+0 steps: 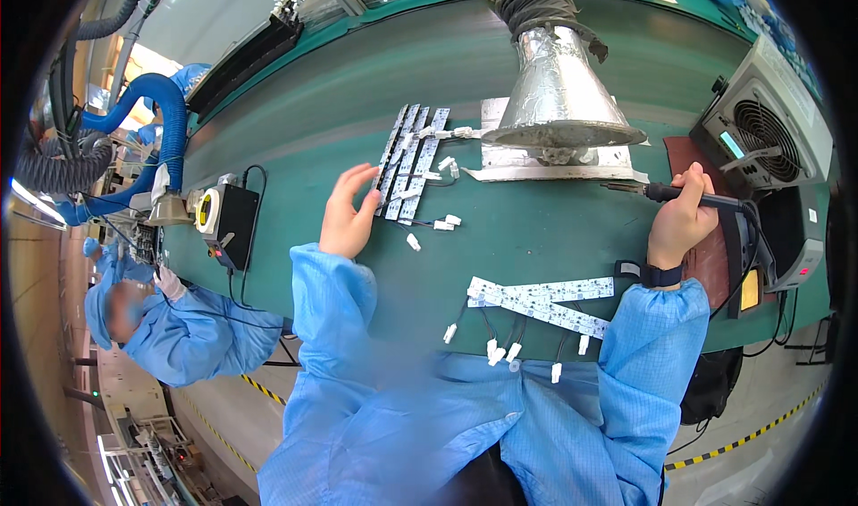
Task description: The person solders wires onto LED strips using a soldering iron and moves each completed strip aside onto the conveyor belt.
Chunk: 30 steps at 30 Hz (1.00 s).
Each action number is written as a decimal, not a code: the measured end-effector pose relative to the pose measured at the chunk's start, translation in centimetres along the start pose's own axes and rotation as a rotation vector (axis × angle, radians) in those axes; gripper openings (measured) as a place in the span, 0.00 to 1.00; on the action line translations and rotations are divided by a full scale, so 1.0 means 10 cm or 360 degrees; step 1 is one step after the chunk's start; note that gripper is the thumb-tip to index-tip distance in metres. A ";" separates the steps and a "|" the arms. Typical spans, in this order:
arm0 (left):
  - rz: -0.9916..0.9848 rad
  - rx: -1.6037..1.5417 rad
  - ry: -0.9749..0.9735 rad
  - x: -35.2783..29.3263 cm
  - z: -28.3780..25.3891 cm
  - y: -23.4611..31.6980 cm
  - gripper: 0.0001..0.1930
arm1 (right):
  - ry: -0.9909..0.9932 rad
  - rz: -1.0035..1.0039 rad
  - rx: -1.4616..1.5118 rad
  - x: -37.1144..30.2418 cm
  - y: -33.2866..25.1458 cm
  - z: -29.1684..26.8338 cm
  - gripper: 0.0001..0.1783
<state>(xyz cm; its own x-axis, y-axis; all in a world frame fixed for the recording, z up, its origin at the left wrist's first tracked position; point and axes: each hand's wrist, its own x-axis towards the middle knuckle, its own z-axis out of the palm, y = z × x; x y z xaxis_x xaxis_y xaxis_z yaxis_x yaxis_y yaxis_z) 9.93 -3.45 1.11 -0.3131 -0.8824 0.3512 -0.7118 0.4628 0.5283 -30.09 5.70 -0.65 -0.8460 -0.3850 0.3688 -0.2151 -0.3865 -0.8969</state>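
Observation:
My right hand (684, 220) is closed around the handle of a soldering iron (660, 191), its metal tip pointing left over the green bench. My left hand (347, 218) reaches forward with thumb and fingers apart, its fingertips at the left edge of several white LED circuit strips (424, 162). Whether it touches them I cannot tell. These strips lie side by side, with short wires and white connectors (443, 225) at their ends. Nearer to me, more LED strips (545, 290) lie crossed, their wired connectors (492, 349) hanging toward the bench's front edge.
A foil-covered fume funnel (563, 95) hangs over a pale metal plate (518, 173). On the right stand a fan unit (769, 117) and a soldering station (791, 238) with a cable. A black box (229, 227) sits left. One co-worker in blue (210, 332) works beyond it.

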 end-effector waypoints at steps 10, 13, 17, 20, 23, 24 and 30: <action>0.0800 -0.0310 -0.1187 -0.25 0.35 1.29 0.20 | 0.0022 -0.0021 0.0035 0.02 0.03 0.00 0.17; 0.0834 -0.0337 -0.1364 -0.25 0.44 1.26 0.19 | 0.0041 -0.0035 0.0047 0.04 0.03 0.01 0.16; 0.0675 -0.0700 -0.1483 -0.14 0.40 1.21 0.15 | 0.0121 -0.0031 0.0117 0.10 0.00 -0.05 0.15; 0.0343 -0.1153 -0.1545 -0.10 0.41 1.13 0.13 | 0.0254 0.0006 0.0206 0.14 -0.04 -0.03 0.14; -0.0410 -0.1389 -0.1521 -0.05 0.42 1.22 0.15 | 0.0312 0.0051 0.0286 0.14 -0.18 -0.03 0.14; -0.0461 -0.1334 -0.1470 -0.02 0.46 1.23 0.15 | 0.0353 -0.0008 0.0304 0.17 -0.15 -0.03 0.15; -0.0375 -0.1277 -0.1214 -0.06 0.67 1.13 0.16 | 0.0228 -0.0210 0.0164 0.02 -0.26 0.04 0.17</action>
<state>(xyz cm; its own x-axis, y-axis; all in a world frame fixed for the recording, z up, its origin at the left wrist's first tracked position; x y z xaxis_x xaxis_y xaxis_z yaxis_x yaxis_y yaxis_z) -2.12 1.72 1.71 -0.7218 -0.6489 -0.2407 -0.2806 -0.0435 0.9588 -29.49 6.24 1.84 -0.8762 -0.2051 0.4361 -0.2837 -0.5120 -0.8108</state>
